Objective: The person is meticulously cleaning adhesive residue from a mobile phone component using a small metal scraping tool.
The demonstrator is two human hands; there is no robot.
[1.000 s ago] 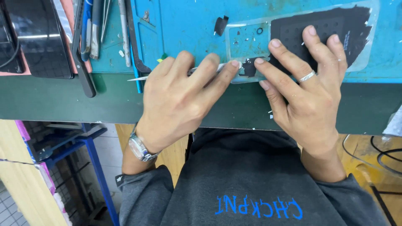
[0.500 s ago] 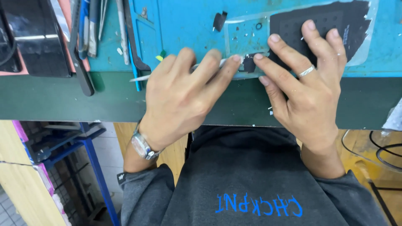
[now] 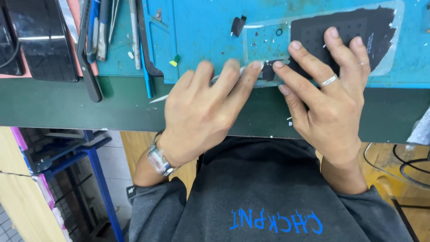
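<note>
On the blue work mat (image 3: 206, 27) lies a clear plastic sheet (image 3: 264, 42) carrying a black perforated film (image 3: 358, 31). My right hand (image 3: 331, 103), with a ring on one finger, presses flat on the film with fingers spread. Its index fingertip touches a small black piece (image 3: 268, 71) at the sheet's near edge. My left hand (image 3: 201, 112), with a wristwatch, is closed over a thin metal tool (image 3: 157, 98). The tool's pale end sticks out to the left, and my left fingertips meet the same black piece. The tool's working tip is hidden under my fingers.
Several hand tools (image 3: 103, 27) lie at the mat's left edge beside a black flat device (image 3: 40, 40). A black scrap (image 3: 237, 24) sits on the mat. The green table edge (image 3: 67, 107) runs in front. Below are a blue metal frame (image 3: 96, 166) and cables (image 3: 412, 166).
Both hands keep nearly the same places on the sheet. My fingertips have shifted only slightly around the small black piece.
</note>
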